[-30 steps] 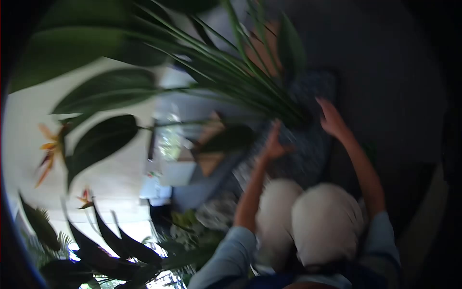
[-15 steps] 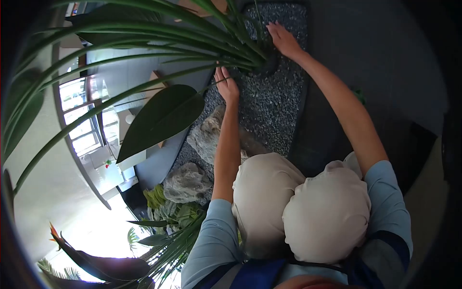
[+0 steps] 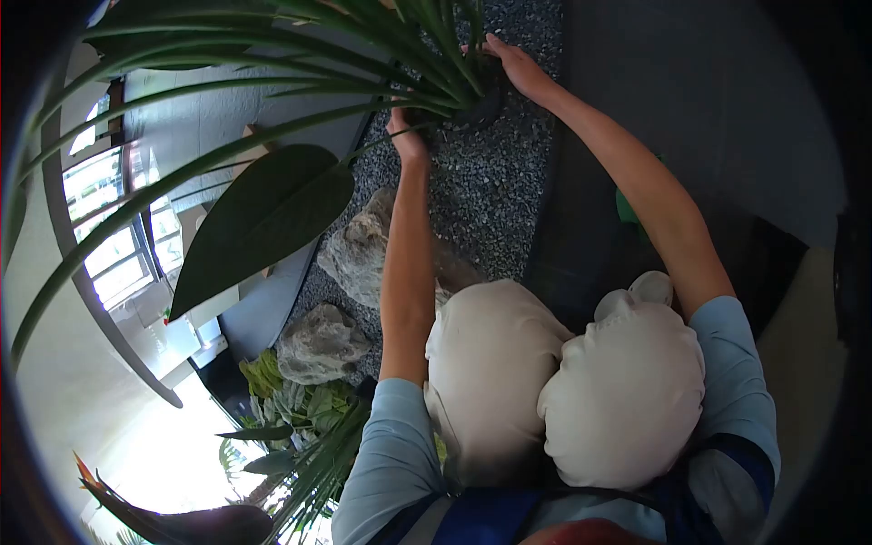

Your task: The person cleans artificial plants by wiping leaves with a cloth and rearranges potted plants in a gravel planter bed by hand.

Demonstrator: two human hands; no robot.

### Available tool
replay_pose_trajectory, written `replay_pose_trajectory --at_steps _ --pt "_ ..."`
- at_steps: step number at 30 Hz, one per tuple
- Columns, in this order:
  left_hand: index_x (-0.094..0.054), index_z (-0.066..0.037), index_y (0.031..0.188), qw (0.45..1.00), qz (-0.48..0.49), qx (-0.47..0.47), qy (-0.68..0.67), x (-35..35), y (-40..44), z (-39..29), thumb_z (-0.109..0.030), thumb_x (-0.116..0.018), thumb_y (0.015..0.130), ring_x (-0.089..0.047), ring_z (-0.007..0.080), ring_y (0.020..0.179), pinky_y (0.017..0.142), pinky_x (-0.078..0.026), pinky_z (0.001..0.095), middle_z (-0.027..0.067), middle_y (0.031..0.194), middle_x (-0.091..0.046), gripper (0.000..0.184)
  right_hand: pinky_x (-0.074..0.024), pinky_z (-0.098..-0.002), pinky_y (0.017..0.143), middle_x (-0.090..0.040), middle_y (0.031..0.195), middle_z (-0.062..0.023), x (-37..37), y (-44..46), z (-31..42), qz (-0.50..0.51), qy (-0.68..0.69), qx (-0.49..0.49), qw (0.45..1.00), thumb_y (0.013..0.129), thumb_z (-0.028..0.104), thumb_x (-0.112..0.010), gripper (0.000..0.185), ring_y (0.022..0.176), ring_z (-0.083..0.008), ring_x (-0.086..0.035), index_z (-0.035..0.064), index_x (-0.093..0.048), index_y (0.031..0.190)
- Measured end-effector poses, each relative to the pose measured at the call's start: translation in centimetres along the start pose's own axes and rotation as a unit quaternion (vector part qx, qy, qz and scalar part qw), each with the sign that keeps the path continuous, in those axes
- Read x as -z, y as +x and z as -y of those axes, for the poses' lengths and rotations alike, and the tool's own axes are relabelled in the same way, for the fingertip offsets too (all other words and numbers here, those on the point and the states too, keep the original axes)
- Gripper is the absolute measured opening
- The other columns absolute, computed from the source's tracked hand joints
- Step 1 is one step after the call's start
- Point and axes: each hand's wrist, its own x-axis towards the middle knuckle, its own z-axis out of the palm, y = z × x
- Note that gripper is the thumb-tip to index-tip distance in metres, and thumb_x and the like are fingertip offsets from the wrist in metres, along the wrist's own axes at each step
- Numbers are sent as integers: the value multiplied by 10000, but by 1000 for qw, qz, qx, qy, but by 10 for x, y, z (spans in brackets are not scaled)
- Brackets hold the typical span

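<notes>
A tall plant with long green stems [image 3: 350, 88] stands in a dark plant pot [image 3: 480, 116] on dark gravel [image 3: 490, 186]. My right hand [image 3: 524, 74] curves round the pot's far right side, its fingertips partly behind the stems. On the opposite side my left hand [image 3: 406, 141] closes against the pot, with its fingers partly hidden by stems and shade. One broad leaf [image 3: 263, 222] hangs left of my left forearm.
Two grey rocks, a larger rock [image 3: 361, 250] and a smaller rock [image 3: 322, 343], lie on the gravel beside my left arm. Low leafy plants [image 3: 313, 404] grow nearer me. A green object [image 3: 627, 207] is partly behind my right arm. Dark floor [image 3: 672, 82] borders the gravel.
Both hands have moved in from beside the pot to its sides, with the fingers now bent round it. The whole view has shifted, so the plant and rocks appear farther left.
</notes>
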Motion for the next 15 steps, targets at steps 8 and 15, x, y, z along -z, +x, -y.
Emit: replay_pose_trajectory --at_steps 8,15 --pt "-614 -29 1255 970 169 -114 134 8 71 32 -436 -541 1003 -651 219 1042 917 -529 366 77 1139 -663 484 -332 -407 1128 -555 1385 -171 -1 18 -11 -50 -104 -61 991 1081 504 -306 615 1323 -296 -484 39 -597 1359" --pt "-489 -29 1437 998 55 30 -18 -18 40 13 -437 -412 1057 -599 241 1157 967 -504 358 112 1319 -587 563 -344 -348 1145 -627 1367 -124 -13 2 8 -53 -37 -69 996 1087 501 -259 615 1315 -266 -542 92 -667 1297"
